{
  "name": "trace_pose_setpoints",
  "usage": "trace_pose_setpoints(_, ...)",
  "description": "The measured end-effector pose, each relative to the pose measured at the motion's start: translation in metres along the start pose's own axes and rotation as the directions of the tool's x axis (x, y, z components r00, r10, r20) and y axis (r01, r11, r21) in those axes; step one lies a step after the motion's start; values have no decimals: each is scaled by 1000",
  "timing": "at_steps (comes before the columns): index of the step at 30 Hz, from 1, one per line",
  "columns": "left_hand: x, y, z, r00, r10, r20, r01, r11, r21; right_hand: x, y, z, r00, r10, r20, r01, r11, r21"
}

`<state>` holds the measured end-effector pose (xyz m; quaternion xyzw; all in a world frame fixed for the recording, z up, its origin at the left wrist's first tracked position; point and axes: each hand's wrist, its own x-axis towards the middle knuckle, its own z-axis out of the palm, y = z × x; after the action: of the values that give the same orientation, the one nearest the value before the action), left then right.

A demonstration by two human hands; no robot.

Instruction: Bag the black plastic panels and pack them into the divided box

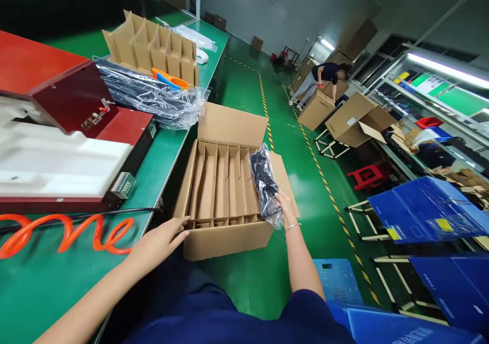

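Note:
An opened cardboard box (229, 239), its flaps folded out, stands in front of me beside the bench. Cardboard dividers (222, 181) split its inside into several long, narrow slots. My left hand (170, 236) grips the near left corner of the box, thumb outside and fingers at the rim. A black item in a clear plastic bag (263, 178) is in my right hand (284, 206), which is closed on its near end. The bagged item lies lengthwise over the right side of the box; the plastic hides its exact kind.
On the green bench (153, 163) at left are a red machine (72, 110), a coiled orange hose (69, 232), plastic-wrapped black items (153, 97), orange-handled scissors (171, 81) and another divider set (153, 44). Blue panels (424, 206) stand at right. A person (323, 77) bends over boxes farther off.

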<state>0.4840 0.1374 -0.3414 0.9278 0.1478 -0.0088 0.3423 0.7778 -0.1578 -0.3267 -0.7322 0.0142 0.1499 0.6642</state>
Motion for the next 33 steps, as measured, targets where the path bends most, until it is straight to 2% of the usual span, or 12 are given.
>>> trace_pose_setpoints(5,-2,3,7,996,81,21,-84,974,209,34,18,8,1000,22,2,-22,1000,-10)
trace_pose_setpoints(10,-2,1,10,994,110,-15,-104,970,222,47,37,22,999,35,21,-35,999,7)
trace_pose_setpoints(14,-3,-2,13,991,132,0,-129,971,200,43,45,19,999,44,2,-44,998,44)
trace_pose_setpoints(22,-2,-5,15,990,140,29,-143,971,193,30,50,14,999,7,34,-11,992,125)
trace_pose_setpoints(29,1,-4,14,987,133,92,-150,963,223,19,54,10,999,-48,-22,51,974,221)
trace_pose_setpoints(33,1,-8,17,984,156,84,-170,961,218,15,59,6,998,-52,-25,57,964,259)
